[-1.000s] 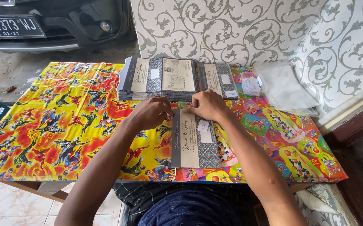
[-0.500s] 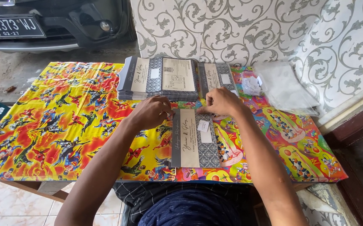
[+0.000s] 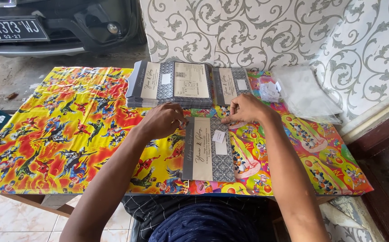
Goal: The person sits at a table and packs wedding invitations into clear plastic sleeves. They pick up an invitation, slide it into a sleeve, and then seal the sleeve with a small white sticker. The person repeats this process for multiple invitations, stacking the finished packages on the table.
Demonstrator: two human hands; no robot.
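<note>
Now my right hand sits back at the top right corner of the card; half a second ago it was lifted toward the stack, and a second ago it was down at this same edge. So it has gone up and come back, which I judge to be a fetch of something small, though whatever is between my fingertips is too tiny to make out. The fingers are pinched together, and I cannot tell whether they clamp anything.

From the same head view, my left hand has not shifted. It lies curled at the card's top left corner, fingers closed down on the edge, pinning it flat. The card lies lengthwise on the cloth, just in front of me, with a small white label on its patterned side. The stack stands just behind both hands, and clear sleeves lie to the right, well apart from my grip.
</note>
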